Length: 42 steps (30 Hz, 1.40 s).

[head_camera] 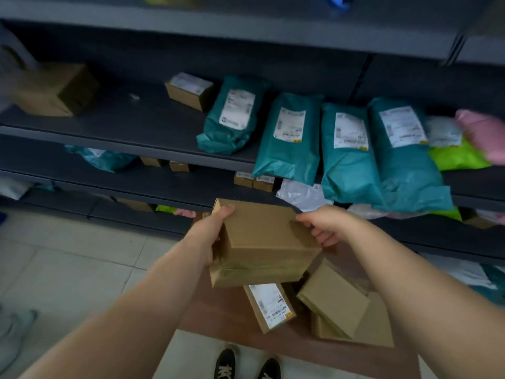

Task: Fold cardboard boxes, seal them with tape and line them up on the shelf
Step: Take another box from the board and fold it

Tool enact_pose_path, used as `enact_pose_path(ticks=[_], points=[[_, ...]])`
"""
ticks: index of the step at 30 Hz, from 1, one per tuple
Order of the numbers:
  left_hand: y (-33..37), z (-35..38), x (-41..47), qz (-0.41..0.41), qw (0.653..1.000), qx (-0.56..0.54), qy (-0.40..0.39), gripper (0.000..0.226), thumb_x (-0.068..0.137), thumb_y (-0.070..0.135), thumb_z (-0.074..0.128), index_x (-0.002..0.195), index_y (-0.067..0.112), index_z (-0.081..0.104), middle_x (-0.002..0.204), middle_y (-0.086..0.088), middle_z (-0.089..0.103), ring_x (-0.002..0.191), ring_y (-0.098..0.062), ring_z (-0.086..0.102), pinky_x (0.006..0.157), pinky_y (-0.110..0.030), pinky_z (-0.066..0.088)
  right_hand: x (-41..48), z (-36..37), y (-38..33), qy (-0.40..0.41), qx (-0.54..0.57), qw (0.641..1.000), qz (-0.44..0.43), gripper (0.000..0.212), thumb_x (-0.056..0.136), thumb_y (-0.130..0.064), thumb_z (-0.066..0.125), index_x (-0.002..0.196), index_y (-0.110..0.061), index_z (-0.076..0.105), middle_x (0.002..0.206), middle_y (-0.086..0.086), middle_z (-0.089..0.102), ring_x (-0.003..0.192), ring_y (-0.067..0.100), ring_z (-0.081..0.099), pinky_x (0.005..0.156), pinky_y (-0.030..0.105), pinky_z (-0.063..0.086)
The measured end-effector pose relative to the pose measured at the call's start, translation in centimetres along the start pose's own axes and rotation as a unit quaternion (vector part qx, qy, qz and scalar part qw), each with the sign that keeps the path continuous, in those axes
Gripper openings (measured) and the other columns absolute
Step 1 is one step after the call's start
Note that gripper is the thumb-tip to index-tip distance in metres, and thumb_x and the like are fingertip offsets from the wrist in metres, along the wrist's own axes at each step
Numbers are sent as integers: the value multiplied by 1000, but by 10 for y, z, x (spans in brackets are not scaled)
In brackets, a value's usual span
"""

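Already folded and seemingly taped, the cardboard box (262, 242) sits between both hands; the left hand (213, 231) grips its near end, the right hand (325, 228) its far side; shelving it on the shelf (136, 124) above remains, while more boxes (336, 302) lie below the right hand.

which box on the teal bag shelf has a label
The small box beside the leftmost teal bag: a white label covers its top. The larger box at far left shows plain cardboard.
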<state>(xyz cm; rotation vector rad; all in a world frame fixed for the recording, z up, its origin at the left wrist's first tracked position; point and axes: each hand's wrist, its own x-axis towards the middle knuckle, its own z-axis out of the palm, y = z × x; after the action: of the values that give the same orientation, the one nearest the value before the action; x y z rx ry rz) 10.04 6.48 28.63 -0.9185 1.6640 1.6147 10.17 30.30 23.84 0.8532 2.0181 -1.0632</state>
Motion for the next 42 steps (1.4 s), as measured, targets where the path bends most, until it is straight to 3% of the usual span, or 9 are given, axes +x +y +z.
enact_pose_path(ticks=[3, 8, 14, 20, 24, 28, 34, 37, 42], points=[[24, -14, -33, 3, 1000, -1, 2, 55, 75, 50, 78, 108, 12, 56, 100, -14, 63, 89, -33, 63, 79, -45, 55, -40, -11, -26, 0, -7, 1000, -4, 32, 93, -45, 54, 89, -13, 55, 80, 8, 57, 62, 20, 56, 58, 27, 46], [68, -26, -87, 64, 998, 5, -10, 47, 79, 51, 75, 96, 10, 61, 88, -15, 65, 76, -31, 63, 64, -40, 51, -116, -45, -68, 34, -34, 998, -48, 39, 96, -42, 50, 100, -5, 61, 82, 13, 68, 67, 24, 66, 66, 32, 55], [123, -29, -142, 130, 991, 12, -44, 44, 80, 52, 72, 96, 12, 60, 86, -14, 67, 72, -31, 63, 53, -36, 48, -190, -92, -101, 79, -34, 990, -112, 45, 96, -45, 50, 95, -2, 62, 75, 13, 71, 58, 21, 70, 57, 29, 55], [177, -20, -177, 145, 987, 16, -75, 60, 69, 59, 77, 104, 16, 56, 92, -16, 68, 82, -34, 64, 68, -45, 53, -245, -146, -123, 109, 36, 977, -179, 41, 99, -43, 44, 74, -12, 53, 50, 3, 53, 43, 16, 51, 59, 25, 46], [202, -14, -178, 157, 983, -15, -99, 70, 60, 63, 80, 109, 19, 56, 104, -16, 67, 97, -38, 62, 84, -52, 50, -263, -167, -128, 125, 148, 957, -218, 41, 92, -54, 53, 90, -13, 57, 81, 13, 65, 73, 30, 66, 81, 42, 55], [218, -12, -171, 164, 974, -36, -155, 62, 68, 59, 76, 112, 19, 55, 108, -17, 66, 102, -39, 60, 93, -55, 47, -269, -172, -133, 42, 222, 951, -210, 68, 76, -74, 57, 108, -15, 59, 116, 15, 62, 104, 41, 62, 93, 62, 45], [253, -24, -157, 196, 963, 8, -186, 56, 84, 55, 65, 122, 16, 55, 108, -18, 64, 94, -36, 61, 69, -46, 52, -284, -169, -157, 64, 322, 912, -247, 48, 87, -62, 53, 97, -15, 50, 107, 20, 61, 84, 34, 63, 70, 45, 57], [279, -23, -153, 269, 952, 59, -135, 54, 92, 50, 59, 129, 11, 54, 111, -13, 63, 100, -33, 60, 85, -46, 51, -296, -171, -178, 85, 353, 891, -271, 38, 95, -48, 50, 92, -10, 52, 107, 20, 59, 87, 34, 62, 73, 45, 55], [324, -16, -161, 362, 911, 160, -113, 62, 96, 51, 52, 143, 13, 42, 136, -7, 52, 121, -28, 50, 105, -43, 39, -306, -164, -212, 126, 390, 859, -308, 42, 88, -27, 68, 122, -6, 54, 117, 18, 59, 105, 36, 60, 82, 56, 52]])
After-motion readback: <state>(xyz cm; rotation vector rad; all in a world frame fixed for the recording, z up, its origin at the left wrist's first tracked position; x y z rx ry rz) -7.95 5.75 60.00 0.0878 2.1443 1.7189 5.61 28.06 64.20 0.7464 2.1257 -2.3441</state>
